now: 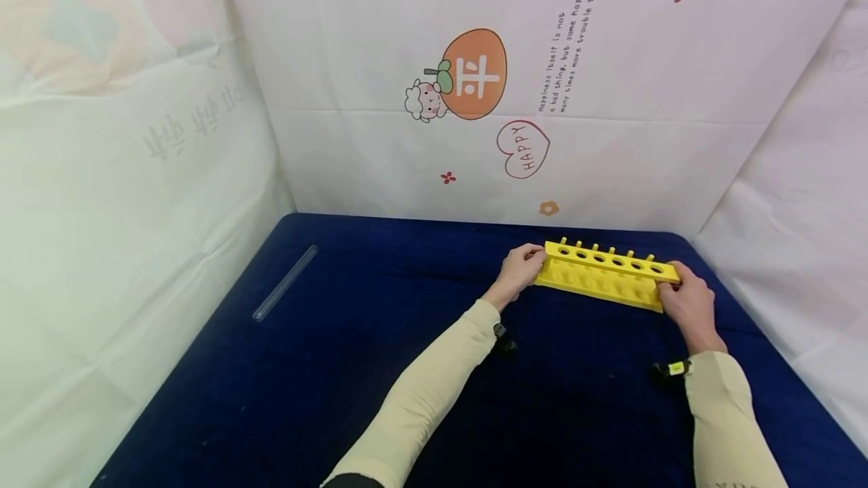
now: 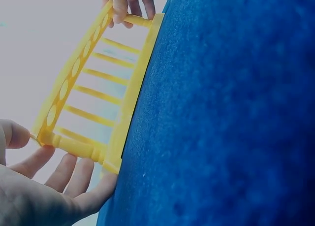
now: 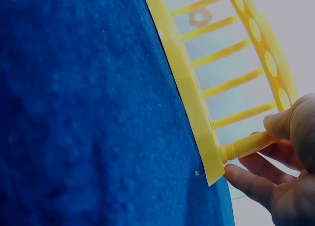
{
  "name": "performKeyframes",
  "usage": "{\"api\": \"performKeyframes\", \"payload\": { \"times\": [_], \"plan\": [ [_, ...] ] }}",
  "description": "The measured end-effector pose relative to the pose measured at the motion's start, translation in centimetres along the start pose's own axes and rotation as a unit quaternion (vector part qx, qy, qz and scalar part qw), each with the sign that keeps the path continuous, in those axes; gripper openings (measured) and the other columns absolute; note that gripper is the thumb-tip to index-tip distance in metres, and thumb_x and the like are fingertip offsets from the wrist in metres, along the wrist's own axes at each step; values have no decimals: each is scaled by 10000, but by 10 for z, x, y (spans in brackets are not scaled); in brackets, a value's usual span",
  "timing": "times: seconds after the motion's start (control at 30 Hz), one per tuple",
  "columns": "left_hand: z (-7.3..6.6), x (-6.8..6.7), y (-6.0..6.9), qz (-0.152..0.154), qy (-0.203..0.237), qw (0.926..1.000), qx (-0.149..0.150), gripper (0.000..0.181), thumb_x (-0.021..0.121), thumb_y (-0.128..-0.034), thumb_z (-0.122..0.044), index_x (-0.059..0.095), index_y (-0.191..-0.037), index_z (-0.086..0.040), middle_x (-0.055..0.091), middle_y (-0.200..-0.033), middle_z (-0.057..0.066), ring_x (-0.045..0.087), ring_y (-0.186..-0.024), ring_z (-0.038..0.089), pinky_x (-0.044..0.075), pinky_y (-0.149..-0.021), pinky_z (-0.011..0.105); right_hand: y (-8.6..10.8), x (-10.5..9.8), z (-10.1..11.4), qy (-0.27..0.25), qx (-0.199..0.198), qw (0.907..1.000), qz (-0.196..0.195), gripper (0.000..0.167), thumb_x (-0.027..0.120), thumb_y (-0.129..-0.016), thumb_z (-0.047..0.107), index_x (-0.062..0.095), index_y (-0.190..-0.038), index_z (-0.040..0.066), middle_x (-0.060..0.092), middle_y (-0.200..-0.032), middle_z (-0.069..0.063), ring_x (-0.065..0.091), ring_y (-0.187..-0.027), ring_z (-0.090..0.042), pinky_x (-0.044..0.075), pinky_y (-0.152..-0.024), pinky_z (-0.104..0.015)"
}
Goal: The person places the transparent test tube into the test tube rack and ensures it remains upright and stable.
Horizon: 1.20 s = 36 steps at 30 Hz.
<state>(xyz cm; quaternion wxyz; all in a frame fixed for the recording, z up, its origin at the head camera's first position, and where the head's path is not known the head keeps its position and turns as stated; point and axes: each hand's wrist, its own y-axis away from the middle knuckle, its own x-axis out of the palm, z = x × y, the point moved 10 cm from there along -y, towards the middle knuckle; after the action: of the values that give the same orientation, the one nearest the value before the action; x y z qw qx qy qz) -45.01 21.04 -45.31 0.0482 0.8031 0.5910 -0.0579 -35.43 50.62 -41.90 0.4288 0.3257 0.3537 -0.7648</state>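
A yellow rack [image 1: 597, 288] with a row of round holes and several pegs stands upright at the back right of the blue surface. My left hand [image 1: 518, 273] grips its left end; in the left wrist view the thumb and fingers of that hand [image 2: 54, 186] are around the end post of the rack [image 2: 129, 103]. My right hand [image 1: 689, 303] holds the other end, and in the right wrist view the thumb and fingers of the right hand [image 3: 290, 162] pinch the post by the top bar of the rack [image 3: 189, 83].
A clear tube [image 1: 285, 284] lies slantwise on the blue cloth [image 1: 325, 367] at the left. White printed sheets [image 1: 353, 59] hang behind the table and at both sides, close to the rack's back.
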Motion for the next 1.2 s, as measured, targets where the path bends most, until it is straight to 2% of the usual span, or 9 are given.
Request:
{"api": "performKeyframes", "payload": {
  "times": [0.1,0.33,0.63,0.83,0.97,1.2],
  "plan": [
    [-1,-2,1,8,-41,10000,11,280,539,-982,-369,652,-1227,-294,678,-1094,-1,628,-798,237,523,-655,339,-1,1,2,2,-21,10000,10,390,455,-967,155,490,-1329,15,558,-1174,-309,505,-894,-423,405,-746,-529],
    [-5,-6,3,-53,-132,9999,60,282,523,-987,-362,648,-1232,-300,688,-1104,38,488,-605,147,432,-561,300,-2,0,7,12,-61,10000,-12,389,462,-963,162,496,-1322,16,555,-1174,-311,500,-894,-426,400,-748,-528],
    [-6,-10,3,-30,-153,9999,-1,278,531,-986,-361,649,-1231,-302,682,-1128,29,476,-591,139,415,-541,294,-2,0,11,27,-39,10000,11,386,468,-963,160,496,-1319,15,555,-1168,-309,497,-903,-430,401,-754,-535],
    [-4,-13,4,-87,-155,9998,-46,273,541,-978,-366,654,-1219,-307,680,-1089,-17,592,-720,205,475,-589,303,-2,1,15,25,-105,9999,-21,369,477,-961,152,510,-1302,16,566,-1147,-306,504,-887,-424,402,-745,-524],
    [-1,-16,4,-149,-227,9996,-115,274,539,-978,-375,655,-1220,-316,668,-1057,-74,658,-845,204,540,-658,310,-1,3,16,37,-98,9999,-30,363,482,-958,157,515,-1294,24,572,-1140,-300,508,-885,-421,402,-742,-520],
    [3,-21,7,-183,-252,9994,-158,275,541,-982,-378,655,-1223,-310,671,-1059,-64,679,-904,201,567,-694,324,2,9,18,-21,-61,10000,33,368,482,-962,161,511,-1306,33,572,-1151,-301,505,-889,-425,411,-753,-534]
  ]
}}
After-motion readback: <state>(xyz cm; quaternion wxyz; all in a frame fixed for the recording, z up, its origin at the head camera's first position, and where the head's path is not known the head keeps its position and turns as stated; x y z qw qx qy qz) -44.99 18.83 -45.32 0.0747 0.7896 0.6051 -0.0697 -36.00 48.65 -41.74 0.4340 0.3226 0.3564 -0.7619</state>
